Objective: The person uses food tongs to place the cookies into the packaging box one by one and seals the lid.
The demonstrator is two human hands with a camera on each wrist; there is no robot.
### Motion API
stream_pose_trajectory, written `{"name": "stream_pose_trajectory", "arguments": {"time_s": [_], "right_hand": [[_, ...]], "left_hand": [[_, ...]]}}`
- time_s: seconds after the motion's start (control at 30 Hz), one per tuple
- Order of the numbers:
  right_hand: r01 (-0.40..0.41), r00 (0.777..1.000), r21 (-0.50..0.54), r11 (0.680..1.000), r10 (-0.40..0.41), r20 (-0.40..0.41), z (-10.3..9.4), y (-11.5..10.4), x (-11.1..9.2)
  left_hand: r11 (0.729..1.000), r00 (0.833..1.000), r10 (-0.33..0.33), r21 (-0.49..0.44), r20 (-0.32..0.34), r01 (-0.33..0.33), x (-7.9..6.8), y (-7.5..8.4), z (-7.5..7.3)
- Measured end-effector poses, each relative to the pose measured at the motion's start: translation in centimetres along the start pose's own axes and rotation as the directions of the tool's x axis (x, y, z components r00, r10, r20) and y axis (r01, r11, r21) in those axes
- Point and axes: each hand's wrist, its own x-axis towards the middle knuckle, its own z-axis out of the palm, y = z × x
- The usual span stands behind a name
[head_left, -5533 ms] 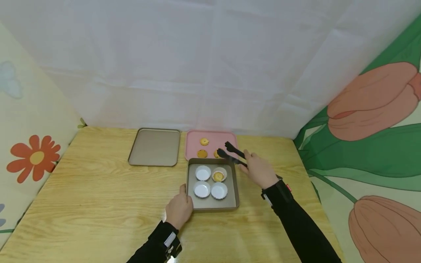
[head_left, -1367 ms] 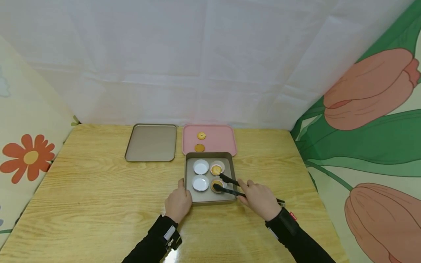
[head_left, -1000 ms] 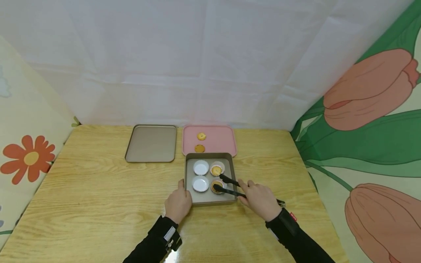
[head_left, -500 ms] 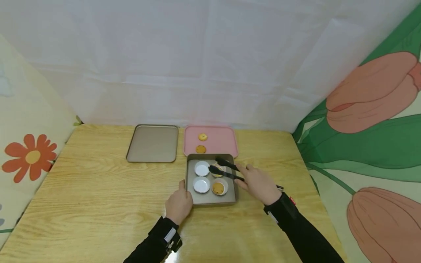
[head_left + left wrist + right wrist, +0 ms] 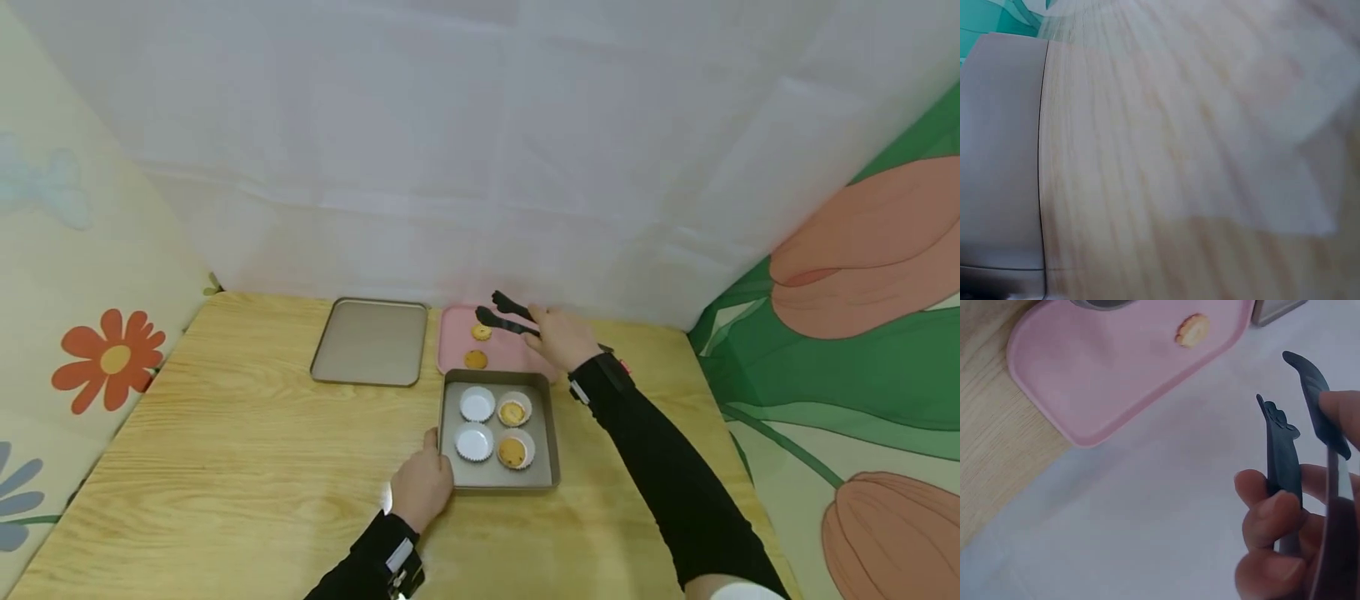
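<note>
My right hand [image 5: 562, 337] holds black tongs [image 5: 498, 322] above the pink tray [image 5: 506, 356]; their tips stand apart with nothing between them. Two small round biscuits lie on that tray, a pale one [image 5: 481, 332] behind and a browner one [image 5: 476, 359] in front. My left hand [image 5: 422, 490] grips the left wall of a square baking pan [image 5: 545, 437]. Inside are white fluted cups: the left two [image 5: 474, 442] hold nothing, while the right two contain a pale biscuit [image 5: 512, 413] and a brown biscuit [image 5: 512, 452]. The left wrist view shows the pan's side, not the hand.
A flat grey-brown tray [image 5: 369, 342] lies at the back left of the wooden table [image 5: 285, 467]. Behind the table hangs a white cloth [image 5: 337, 167]. The pan stands close against the pink tray's front edge.
A brown biscuit has gone from the pink tray into the front right cup. The tongs have let it go, and my right hand has moved back over the pink tray. My left hand stays at the pan.
</note>
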Motion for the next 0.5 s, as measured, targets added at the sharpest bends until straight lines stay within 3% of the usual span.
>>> {"name": "stream_pose_trajectory", "arguments": {"time_s": [0.23, 0.5], "right_hand": [[-0.004, 0.998, -0.088, 0.996, 0.010, 0.066, 2.2, 0.0, 3.2], [-0.030, 0.996, -0.070, 0.997, 0.036, 0.078, 4.5, -0.6, 4.9]], "left_hand": [[1.000, 1.000, 0.000, -0.004, -0.007, 0.000, -0.3, 0.1, 0.1], [1.000, 1.000, -0.012, -0.003, -0.007, 0.012, -0.3, 0.1, 0.1]]}}
